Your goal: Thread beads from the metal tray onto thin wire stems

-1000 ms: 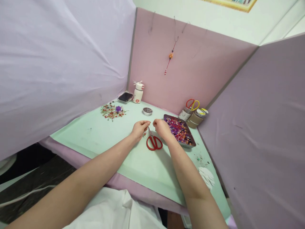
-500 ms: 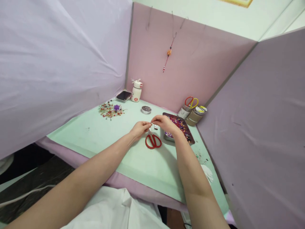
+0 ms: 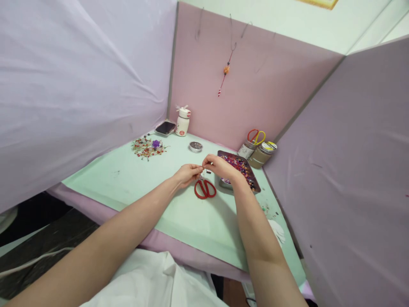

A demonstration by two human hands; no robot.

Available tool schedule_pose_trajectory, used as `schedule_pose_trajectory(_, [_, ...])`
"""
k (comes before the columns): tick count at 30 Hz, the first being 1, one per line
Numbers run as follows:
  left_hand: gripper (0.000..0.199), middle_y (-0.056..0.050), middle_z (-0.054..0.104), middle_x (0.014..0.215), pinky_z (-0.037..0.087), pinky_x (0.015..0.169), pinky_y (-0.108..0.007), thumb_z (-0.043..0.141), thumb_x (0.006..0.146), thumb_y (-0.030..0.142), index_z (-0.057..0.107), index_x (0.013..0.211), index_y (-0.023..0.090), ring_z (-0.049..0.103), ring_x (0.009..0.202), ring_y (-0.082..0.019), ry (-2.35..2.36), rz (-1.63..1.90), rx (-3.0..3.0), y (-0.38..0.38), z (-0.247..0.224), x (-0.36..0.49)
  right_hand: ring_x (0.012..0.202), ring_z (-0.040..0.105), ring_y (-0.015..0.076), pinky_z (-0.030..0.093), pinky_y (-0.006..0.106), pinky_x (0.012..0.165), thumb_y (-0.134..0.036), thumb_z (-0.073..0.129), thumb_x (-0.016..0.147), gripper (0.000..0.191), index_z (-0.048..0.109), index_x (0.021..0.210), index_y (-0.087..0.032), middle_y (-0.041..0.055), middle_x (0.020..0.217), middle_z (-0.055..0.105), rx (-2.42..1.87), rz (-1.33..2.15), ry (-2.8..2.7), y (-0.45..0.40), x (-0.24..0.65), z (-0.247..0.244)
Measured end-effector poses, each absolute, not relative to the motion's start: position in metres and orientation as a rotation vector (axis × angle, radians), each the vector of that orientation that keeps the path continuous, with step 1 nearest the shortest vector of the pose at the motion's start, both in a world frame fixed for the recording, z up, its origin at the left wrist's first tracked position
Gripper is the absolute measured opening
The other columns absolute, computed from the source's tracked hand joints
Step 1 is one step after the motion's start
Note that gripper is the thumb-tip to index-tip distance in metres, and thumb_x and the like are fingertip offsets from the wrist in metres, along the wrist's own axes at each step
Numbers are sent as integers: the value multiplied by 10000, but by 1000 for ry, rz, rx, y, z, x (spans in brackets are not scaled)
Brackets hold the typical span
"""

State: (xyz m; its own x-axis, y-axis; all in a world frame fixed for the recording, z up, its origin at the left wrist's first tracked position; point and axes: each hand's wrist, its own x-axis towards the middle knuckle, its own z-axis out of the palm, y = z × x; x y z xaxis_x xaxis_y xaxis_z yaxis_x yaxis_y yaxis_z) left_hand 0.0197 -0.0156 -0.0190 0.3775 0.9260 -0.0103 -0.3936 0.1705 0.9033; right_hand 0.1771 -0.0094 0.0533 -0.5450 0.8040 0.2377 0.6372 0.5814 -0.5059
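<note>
My left hand (image 3: 189, 174) and my right hand (image 3: 217, 165) meet fingertip to fingertip above the table, both closed in a pinch. What they hold between them is too small to make out. Just below my fingers lie red-handled scissors (image 3: 205, 189), their blades partly hidden by my left hand. A small dark-and-white object (image 3: 208, 171) rests on the table between my hands. Beside my right hand stands a metal tray (image 3: 257, 187) filled with mixed beads (image 3: 244, 170) in purple, red and orange; my right wrist covers part of it.
On the left are beaded strands (image 3: 147, 149) with a purple cluster (image 3: 156, 144), a phone (image 3: 165, 128) and a white bottle (image 3: 182, 122). A small round container (image 3: 196, 146) sits mid-back. Jars (image 3: 262, 154), more scissors (image 3: 256, 136) and a white glove (image 3: 276, 232) are at right. A beaded string (image 3: 226, 70) hangs behind.
My fingertips have come slightly closer together, and the small object between my hands is more covered. The scissors and tray stay in place.
</note>
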Motion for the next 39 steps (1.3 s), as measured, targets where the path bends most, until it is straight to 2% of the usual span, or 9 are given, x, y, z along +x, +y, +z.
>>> schedule_pose_trajectory(9, [206, 13, 512, 578, 361, 560, -219, 755, 660, 255, 615, 665, 104, 417, 527, -59, 679, 1043, 944, -16, -15, 19, 772, 478, 139, 403, 282, 761, -155, 417, 850, 135, 527, 772, -171, 27, 825, 514, -1170, 429, -2421, -4, 174, 43])
schedule_pose_trajectory(16, [185, 7, 532, 623, 355, 555, -217, 734, 652, 250, 620, 707, 114, 418, 534, -59, 711, 1047, 971, -18, -9, 19, 827, 446, 155, 396, 293, 775, -130, 363, 860, 127, 459, 803, -190, 41, 887, 470, -1154, 183, -2332, 0, 175, 38])
schedule_pose_trajectory(20, [211, 2, 567, 640, 328, 515, -230, 688, 669, 327, 629, 737, 137, 419, 522, -79, 942, 1124, 1227, -16, -8, 17, 862, 456, 173, 391, 307, 798, -105, 348, 851, 136, 450, 841, -194, 60, 915, 468, -1188, 5, -2134, 2, 179, 40])
schedule_pose_trajectory(24, [176, -19, 615, 668, 388, 554, -252, 622, 688, 314, 638, 737, 146, 510, 576, -122, 1144, 1178, 1518, -11, -8, 10, 859, 463, 182, 391, 314, 794, -137, 351, 872, 114, 448, 866, -196, 75, 947, 466, -1227, -104, -1926, 3, 181, 43])
schedule_pose_trajectory(32, [175, -58, 674, 790, 444, 675, -279, 547, 662, 214, 697, 737, 167, 602, 732, -185, 1357, 853, 2031, -8, -9, 0, 839, 461, 179, 389, 325, 813, -163, 365, 886, 85, 444, 872, -194, 79, 968, 466, -1260, -98, -1774, 1, 182, 49])
schedule_pose_trajectory(35, [239, -75, 672, 903, 455, 722, -289, 554, 628, 180, 709, 810, 170, 606, 791, -198, 1401, 853, 2047, -9, -9, 0, 837, 460, 174, 390, 325, 817, -165, 366, 887, 82, 439, 869, -196, 77, 972, 464, -1238, -82, -1769, 1, 181, 49])
schedule_pose_trajectory(39, [357, -81, 677, 950, 474, 707, -275, 514, 664, 159, 682, 980, 146, 624, 758, -169, 1300, 937, 1845, -10, -8, 3, 850, 462, 172, 391, 324, 820, -158, 374, 880, 75, 431, 856, -200, 71, 962, 463, -1195, -61, -1765, 1, 180, 50])
